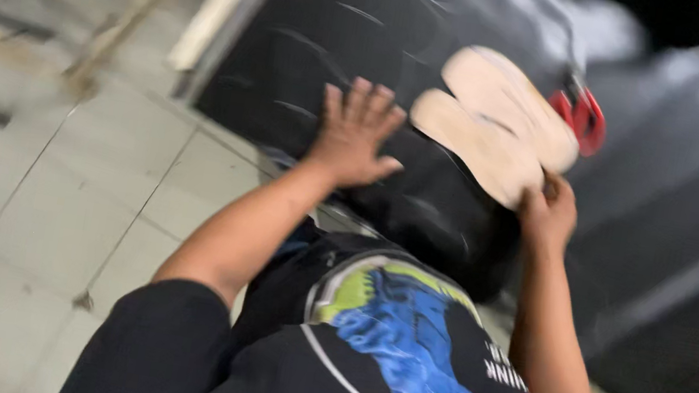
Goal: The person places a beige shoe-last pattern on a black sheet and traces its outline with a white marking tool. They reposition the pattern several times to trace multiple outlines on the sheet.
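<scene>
On the black sheet material (347, 37), the left hand (354, 137) lies flat, fingers spread, gripping nothing. Just beside it, the right hand (548, 214) pinches the near edge of two pale oval sole-shaped cutouts (496, 126), with red-handled scissors (582, 116) behind them.

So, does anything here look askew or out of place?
Nothing looks damaged or spilled. Two pale sole-shaped pieces lie overlapping on the black sheet, the right hand at their edge, the left hand pressed flat. The picture is blurred.
</scene>
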